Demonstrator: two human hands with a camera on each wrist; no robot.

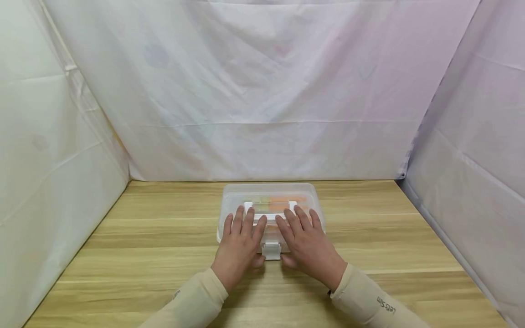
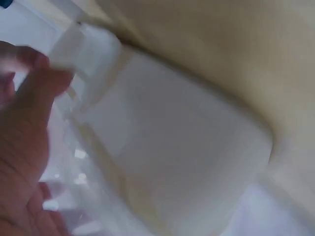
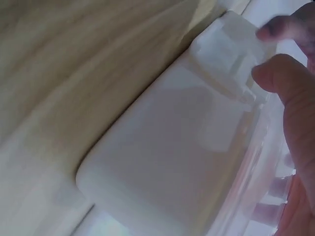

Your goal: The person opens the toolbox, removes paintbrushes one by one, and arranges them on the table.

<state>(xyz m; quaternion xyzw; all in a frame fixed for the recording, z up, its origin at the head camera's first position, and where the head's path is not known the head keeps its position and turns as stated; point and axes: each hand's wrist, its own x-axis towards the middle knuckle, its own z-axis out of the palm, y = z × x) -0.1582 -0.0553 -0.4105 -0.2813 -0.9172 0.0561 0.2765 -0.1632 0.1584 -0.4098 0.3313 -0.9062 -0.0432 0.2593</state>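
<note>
A lidded storage box [image 1: 238, 192] with a clear top stands on the table, its white front wall [image 2: 172, 128] filling the left wrist view. On the lid lies a white carry handle [image 1: 270, 217], and a white latch [image 1: 271, 252] sits mid-front. My left hand [image 1: 235, 248] rests its fairly straight fingers on the lid's left half, thumb low beside the latch. Mirroring it, my right hand [image 1: 313, 253] spreads its fingers over the right half. In the right wrist view its thumb [image 3: 278, 73] is right by the latch. Orange and yellow-green items [image 1: 283, 201] show through the lid.
The wood-grain table [image 1: 164, 255] extends on both sides of the box. White cloth [image 1: 262, 91] hangs behind it, with more cloth along the left and right sides. Pale sleeves [image 1: 365, 291] cover both forearms.
</note>
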